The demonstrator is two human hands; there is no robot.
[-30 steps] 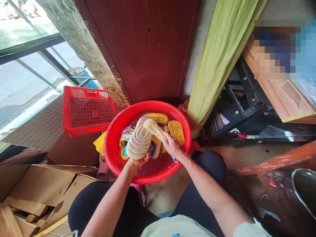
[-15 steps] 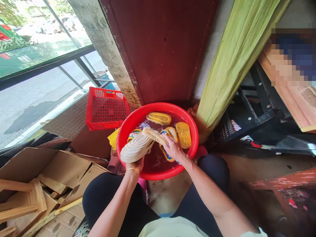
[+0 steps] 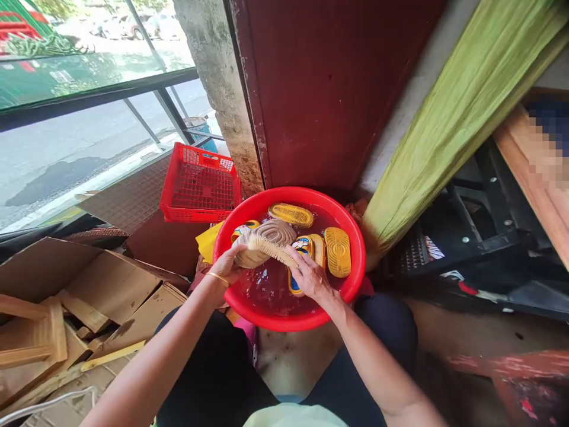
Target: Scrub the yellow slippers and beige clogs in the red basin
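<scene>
My left hand (image 3: 229, 264) grips a pale slipper (image 3: 278, 230) at its left end, with the ridged sole turned up. In my right hand (image 3: 311, 276) is a scrubbing brush (image 3: 271, 247), its bristles lying against or just over the near part of that sole. Both are above a red basin (image 3: 359, 249) of murky water. Floating in the basin are a yellow slipper (image 3: 291, 214) at the back, another yellow slipper (image 3: 338, 252) sole up at the right, and blue-and-yellow slippers (image 3: 303, 243) partly hidden behind my right hand.
A red plastic crate (image 3: 202, 184) stands behind the basin on the left. Cardboard boxes with wood pieces (image 3: 56, 332) lie at the lower left. A dark red door (image 3: 333, 89) rises behind, with a green curtain (image 3: 435, 148) to the right. My knees flank the basin.
The slipper has turned from slanting toward me to lying more level, farther over the basin. My left hand has shifted up and left to its end. The view has swung slightly.
</scene>
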